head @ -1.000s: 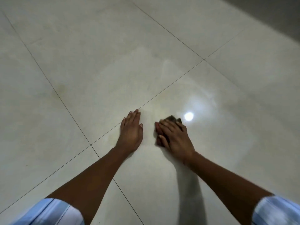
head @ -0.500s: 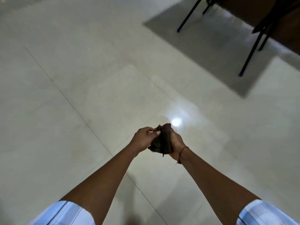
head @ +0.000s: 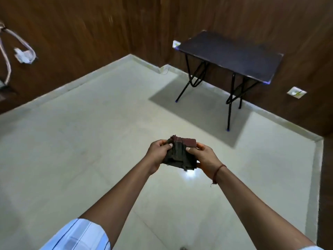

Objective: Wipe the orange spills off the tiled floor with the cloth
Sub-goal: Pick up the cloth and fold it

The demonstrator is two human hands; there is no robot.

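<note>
Where the room shows: pale tiled floor (head: 90, 159) with a bright light glare, dark wood-panel walls (head: 81, 33).
Bench: small, dark-topped (head: 232, 55), black folding legs, in the far right corner, nothing on it.
Cloth: dark, folded (head: 180, 153), held up above the floor, between both hands.
Left hand: (head: 158, 152) fingers closed on the cloth's left edge.
Right hand: (head: 205, 157) fingers closed on its right edge; red thread at the wrist.

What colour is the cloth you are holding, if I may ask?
Dark brown with a maroon patch, head view.
</note>
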